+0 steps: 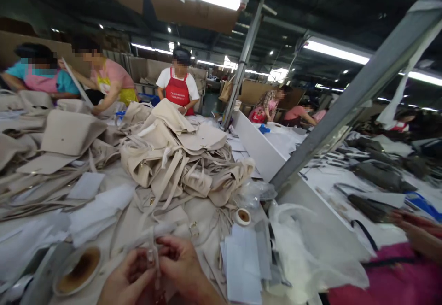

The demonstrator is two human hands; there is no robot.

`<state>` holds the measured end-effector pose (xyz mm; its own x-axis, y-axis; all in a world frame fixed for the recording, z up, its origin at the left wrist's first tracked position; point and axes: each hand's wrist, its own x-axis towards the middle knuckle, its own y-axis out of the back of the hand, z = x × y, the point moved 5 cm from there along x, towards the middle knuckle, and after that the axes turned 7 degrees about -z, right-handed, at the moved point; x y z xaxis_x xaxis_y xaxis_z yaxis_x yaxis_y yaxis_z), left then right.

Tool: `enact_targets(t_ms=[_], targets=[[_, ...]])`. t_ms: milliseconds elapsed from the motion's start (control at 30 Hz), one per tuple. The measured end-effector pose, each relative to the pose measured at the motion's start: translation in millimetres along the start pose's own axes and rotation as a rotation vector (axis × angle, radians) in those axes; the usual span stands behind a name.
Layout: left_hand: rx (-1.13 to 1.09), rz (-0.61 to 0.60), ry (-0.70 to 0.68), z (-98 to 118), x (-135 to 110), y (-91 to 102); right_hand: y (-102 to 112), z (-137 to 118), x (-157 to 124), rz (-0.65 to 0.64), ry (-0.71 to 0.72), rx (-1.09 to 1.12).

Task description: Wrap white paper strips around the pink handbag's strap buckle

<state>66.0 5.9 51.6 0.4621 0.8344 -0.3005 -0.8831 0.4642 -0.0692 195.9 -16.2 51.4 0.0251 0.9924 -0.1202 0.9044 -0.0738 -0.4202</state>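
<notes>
Low in the view, my left hand (128, 275) is closed, its fingers pinching a narrow pale bag strap (156, 264) beside a small shiny metal fitting (150, 255). My right hand (183, 264) closes on the same strap from the other side, fingers curled. Part of the strap is hidden by the fingers, and some whitish wrapping seems to lie along it. A beige bag piece (133, 217) lies flat on the table just beyond both hands. To the left of my left hand is a large tape roll (80, 270) with a brown core.
Beige bags (203, 141) are heaped ahead, others (67, 132) lie left. White sheets (243, 266) and a small tape roll (243, 216) are at right, near plastic bags (293, 245). A slanted metal post (345, 88) rises beside a white divider (262, 141). Several co-workers sit beyond; another person's hand (419, 231) is far right.
</notes>
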Motion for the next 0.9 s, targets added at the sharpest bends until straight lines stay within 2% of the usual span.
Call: enact_targets(t_ms=[133, 233, 400, 500, 700, 900], targets=[[-0.068, -0.036, 0.08, 16.5, 4.8, -6.6, -2.4, -16.2, -5.1, -0.022, -0.056, 0.106], [-0.027, -0.001, 0.039, 22.5, 5.0, -12.5, -4.2, -19.7, -12.7, -0.025, -0.123, 0.169], [0.465, 0.143, -0.16, 30.8, -5.0, -18.3, -0.2, -18.0, -24.2, 0.044, -0.158, 0.118], [0.63, 0.177, -0.154, 33.2, -9.9, -15.6, 1.4, -10.8, -25.7, 0.01, -0.192, 0.114], [0.451, 0.072, -0.113, 27.5, -14.2, -13.6, 5.8, -1.6, -24.8, -0.038, -0.12, -0.042], [0.249, -0.009, -0.129, 22.9, -11.0, -14.7, 5.3, 2.2, -20.7, -0.04, -0.071, -0.041]])
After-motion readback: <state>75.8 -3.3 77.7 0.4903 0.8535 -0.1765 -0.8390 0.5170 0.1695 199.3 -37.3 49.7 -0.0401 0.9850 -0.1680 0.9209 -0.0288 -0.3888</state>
